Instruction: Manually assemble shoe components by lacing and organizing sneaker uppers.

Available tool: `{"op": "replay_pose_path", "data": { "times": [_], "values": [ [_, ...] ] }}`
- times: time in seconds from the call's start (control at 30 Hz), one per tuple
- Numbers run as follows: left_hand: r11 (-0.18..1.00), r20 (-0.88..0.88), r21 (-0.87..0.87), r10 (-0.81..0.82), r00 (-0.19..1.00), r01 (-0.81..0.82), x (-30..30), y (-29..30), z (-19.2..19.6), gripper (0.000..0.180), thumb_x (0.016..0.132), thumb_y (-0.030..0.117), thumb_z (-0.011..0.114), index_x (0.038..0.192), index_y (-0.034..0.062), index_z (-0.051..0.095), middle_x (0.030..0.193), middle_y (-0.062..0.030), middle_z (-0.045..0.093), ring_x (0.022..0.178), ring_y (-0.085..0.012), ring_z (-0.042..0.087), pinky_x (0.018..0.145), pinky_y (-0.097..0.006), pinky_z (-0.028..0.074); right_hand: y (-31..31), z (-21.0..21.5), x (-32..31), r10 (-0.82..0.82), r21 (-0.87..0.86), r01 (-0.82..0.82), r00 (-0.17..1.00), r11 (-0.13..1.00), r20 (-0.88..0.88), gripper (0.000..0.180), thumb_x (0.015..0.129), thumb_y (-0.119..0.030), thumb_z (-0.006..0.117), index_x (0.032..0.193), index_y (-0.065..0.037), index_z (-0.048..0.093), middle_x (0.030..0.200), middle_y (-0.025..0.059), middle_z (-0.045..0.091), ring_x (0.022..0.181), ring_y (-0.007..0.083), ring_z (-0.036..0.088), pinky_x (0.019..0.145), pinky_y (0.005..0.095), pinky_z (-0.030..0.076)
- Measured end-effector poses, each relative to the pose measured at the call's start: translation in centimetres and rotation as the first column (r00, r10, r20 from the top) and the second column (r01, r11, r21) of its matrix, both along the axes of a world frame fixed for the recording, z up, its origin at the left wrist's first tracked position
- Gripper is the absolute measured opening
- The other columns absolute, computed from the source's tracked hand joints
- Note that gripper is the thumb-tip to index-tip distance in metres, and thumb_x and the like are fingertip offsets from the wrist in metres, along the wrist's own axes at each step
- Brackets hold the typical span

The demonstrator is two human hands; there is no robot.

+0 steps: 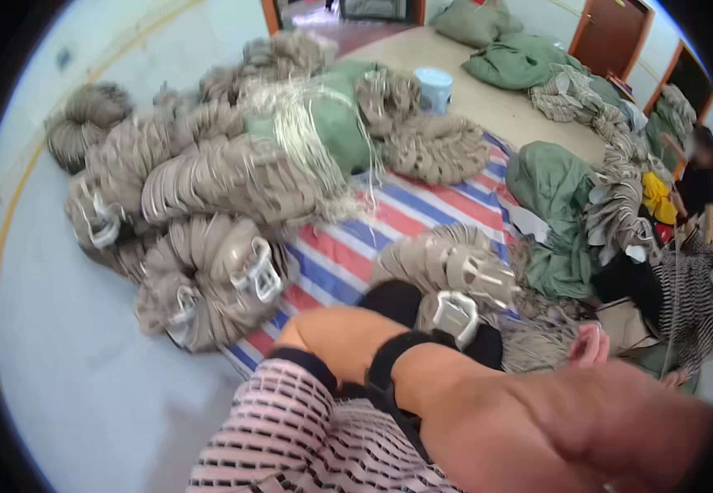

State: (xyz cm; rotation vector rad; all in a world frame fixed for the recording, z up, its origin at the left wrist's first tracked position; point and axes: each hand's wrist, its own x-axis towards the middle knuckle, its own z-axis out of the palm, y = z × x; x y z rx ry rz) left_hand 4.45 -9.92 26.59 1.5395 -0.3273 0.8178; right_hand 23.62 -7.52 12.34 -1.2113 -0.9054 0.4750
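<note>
Right hand (588, 345) mostly hidden behind forearm, grip unreadable. Left hand out of sight. Seated person (696, 177) blurred, cut by rim.

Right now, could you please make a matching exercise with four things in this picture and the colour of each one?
Things:
1. bucket
2. door
3. sack
4. cloth

Colours:
A. green
B. yellow
C. light blue
D. reddish brown

Pairs: 1-C, 2-D, 3-A, 4-B
</note>
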Motion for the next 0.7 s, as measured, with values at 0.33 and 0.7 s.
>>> {"op": "replay_pose_path", "data": {
  "times": [0.33, 0.7],
  "values": [
    [0.989, 0.044, -0.099, 0.111, 0.993, -0.107, -0.2, 2.5, -2.0, 0.015, 0.082, 0.014, 0.060, 0.091, 0.0022, 0.061, 0.086, -0.0102, 0.062, 0.088, -0.0301, 0.059, 0.081, -0.038, 0.043, -1.2, 11.8, 2.5, -0.426, 0.441, 0.096, 0.502, 0.892, 0.753, 0.014, 0.089, -0.003, 0.048, 0.096, 0.001, 0.060, 0.093, 0.0058, 0.054, 0.075, 0.0068, 0.048, 0.053, 0.0188, 0.036],
    [0.916, -0.690, 0.057, 0.324, 0.647, -0.398, -4.4, 6.0, -19.1, 0.039, 0.096, 0.033, 0.039, 0.121, 0.0052, 0.051, 0.090, -0.0128, 0.062, 0.070, -0.0190, 0.058, 0.066, -0.033, 0.046, 0.3, -2.4, -5.1, 0.809, -0.641, -0.493, 0.357, 0.588, 0.467, 0.021, 0.083, -0.014, 0.057, 0.102, -0.006, 0.063, 0.078, 0.0131, 0.065, 0.065, 0.0184, 0.063, 0.060, 0.0309, 0.048]
  ]
}}
